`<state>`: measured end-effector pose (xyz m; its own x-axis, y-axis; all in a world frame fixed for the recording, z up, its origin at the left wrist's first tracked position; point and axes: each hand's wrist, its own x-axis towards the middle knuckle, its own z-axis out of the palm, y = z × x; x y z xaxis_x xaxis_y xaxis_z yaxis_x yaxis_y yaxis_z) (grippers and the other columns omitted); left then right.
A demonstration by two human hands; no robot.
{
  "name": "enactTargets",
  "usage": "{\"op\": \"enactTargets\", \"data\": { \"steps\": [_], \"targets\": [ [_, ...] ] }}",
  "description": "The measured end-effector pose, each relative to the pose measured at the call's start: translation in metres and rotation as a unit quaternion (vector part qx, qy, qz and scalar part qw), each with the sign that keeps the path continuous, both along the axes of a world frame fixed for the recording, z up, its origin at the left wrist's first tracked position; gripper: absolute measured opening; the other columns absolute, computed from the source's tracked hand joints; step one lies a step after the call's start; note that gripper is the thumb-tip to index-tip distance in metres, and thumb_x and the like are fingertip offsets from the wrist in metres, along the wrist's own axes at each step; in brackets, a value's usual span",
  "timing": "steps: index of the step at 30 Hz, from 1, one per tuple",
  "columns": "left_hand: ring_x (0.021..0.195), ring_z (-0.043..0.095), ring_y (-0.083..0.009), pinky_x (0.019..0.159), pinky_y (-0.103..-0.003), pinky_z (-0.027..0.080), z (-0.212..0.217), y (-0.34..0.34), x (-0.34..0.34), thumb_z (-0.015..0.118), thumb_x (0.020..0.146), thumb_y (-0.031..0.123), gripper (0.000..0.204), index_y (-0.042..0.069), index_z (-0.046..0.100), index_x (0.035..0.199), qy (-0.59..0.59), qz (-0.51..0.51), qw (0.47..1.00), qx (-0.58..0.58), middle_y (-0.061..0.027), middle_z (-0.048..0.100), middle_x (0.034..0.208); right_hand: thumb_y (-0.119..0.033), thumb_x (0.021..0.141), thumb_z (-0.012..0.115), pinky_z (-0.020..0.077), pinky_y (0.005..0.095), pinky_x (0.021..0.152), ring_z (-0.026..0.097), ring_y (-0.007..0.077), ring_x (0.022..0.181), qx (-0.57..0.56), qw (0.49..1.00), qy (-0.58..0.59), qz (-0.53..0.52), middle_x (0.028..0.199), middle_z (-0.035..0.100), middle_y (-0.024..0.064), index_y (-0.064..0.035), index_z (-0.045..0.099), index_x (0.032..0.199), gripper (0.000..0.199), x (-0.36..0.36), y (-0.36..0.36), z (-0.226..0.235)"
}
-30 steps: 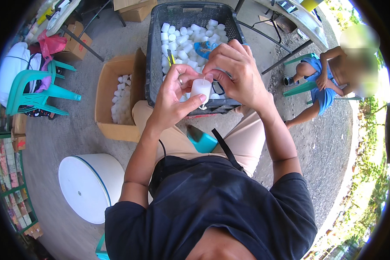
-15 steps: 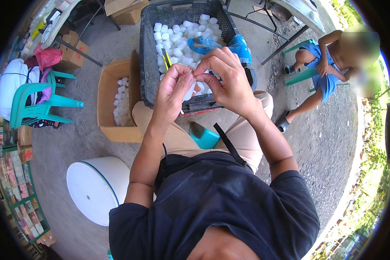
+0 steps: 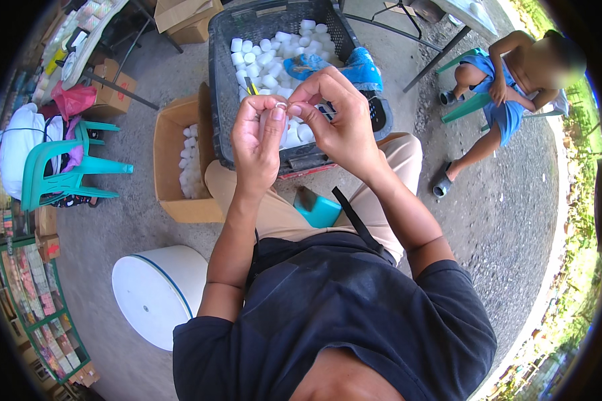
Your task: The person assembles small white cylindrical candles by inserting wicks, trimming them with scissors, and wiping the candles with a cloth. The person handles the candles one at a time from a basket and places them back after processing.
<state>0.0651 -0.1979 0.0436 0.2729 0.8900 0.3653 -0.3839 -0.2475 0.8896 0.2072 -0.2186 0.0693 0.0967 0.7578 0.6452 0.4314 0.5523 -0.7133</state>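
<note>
Both my hands are raised close together over the near part of a black plastic crate, which holds many small white cylinders. A white cylindrical piece sits in my left hand, closed round it, with a small whitish loop at the top by the thumb. My right hand pinches with thumb and forefinger right beside that loop; what lies between those fingertips is too small to make out. Just beyond my left fingers shows a yellow-and-black slim tool. A blue patterned cloth drapes over the crate's right side.
Left of the crate, an open cardboard box holds more white cylinders. A white round tub lies nearer on the left. A green chair bears bags. At right, another person sits near a table.
My hands have shifted slightly left in the picture, still together at the white piece, and the loop now shows by my left thumb. The view has also moved a little.
</note>
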Motion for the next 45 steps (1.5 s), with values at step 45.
{"op": "enactTargets", "data": {
  "steps": [45],
  "targets": [
    [0.09,0.055,-0.009,0.082,-0.026,0.044,-0.015,-0.005,0.007,0.057,0.097,0.019,0.018,0.004,0.06,0.106,-0.093,0.046,0.985,-0.137,-0.0024,0.059,0.095,-0.009,0.085,0.065,0.049,0.0349,0.069,0.059,0.0227,0.077,-0.12,0.99,0.068,0.043,0.085,0.059,0.0138,0.0024,0.059,0.092,0.015,-0.018,-0.003,-0.016]
  ]
}}
